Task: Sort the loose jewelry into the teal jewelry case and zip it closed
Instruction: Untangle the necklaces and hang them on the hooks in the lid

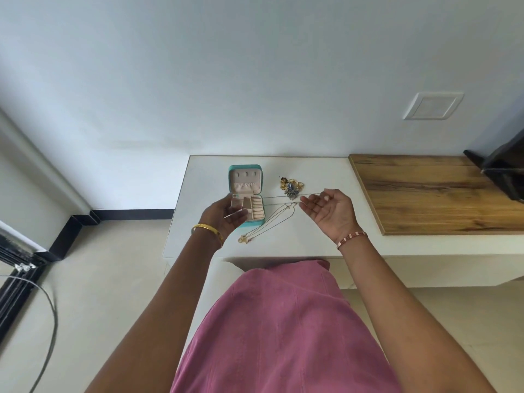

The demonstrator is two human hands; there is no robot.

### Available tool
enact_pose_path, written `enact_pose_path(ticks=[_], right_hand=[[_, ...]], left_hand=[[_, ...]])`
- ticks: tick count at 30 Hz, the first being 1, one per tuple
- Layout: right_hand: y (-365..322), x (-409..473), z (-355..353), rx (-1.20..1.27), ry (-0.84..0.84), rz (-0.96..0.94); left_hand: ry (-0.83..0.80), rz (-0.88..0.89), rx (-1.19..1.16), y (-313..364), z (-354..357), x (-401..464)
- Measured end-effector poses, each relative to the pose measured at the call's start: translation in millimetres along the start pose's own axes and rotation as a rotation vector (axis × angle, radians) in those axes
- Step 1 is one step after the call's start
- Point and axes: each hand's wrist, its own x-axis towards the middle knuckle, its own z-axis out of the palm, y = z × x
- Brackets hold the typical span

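A thin chain (283, 196) is stretched taut between the two hands above the white tabletop (317, 242). One end is pinched by the left hand (226, 215) over the open teal jewelry case (246, 194); the other end is held at the fingertips of the right hand (330, 211), whose palm is turned up with the fingers loosely curled. The exact pinch on that side cannot be made out.

A second necklace (269, 222) is left lying on the tabletop just beside the case, and a heap of rings and earrings (292, 185) is seen beyond the chain.

Several risks are judged likely. The heap could be snagged by the taut chain, since the two are very close, and small pieces could be dragged off. The chain could be knotted if it is dropped slack into a compartment. The loose necklace could be caught by the left wrist and swept towards the edge.
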Motion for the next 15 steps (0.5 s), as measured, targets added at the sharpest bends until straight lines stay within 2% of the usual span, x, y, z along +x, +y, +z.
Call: enact_pose_path(ticks=[6, 10, 15], right_hand=[[-1.5, 18.7, 1.3, -0.111, 0.059, -0.017], [-4.5, 31.6, -5.0, -0.159, 0.098, -0.029], [-5.9, 51.1, -18.7, -0.251, 0.187, -0.013]], left_hand=[[0.065, -0.003, 0.218, -21.0, -7.1, 14.3], [-0.019, -0.01, 0.426, -33.6, -16.9, 23.2], [-0.116, -0.032, 0.563, -44.6, -26.9, 36.5]])
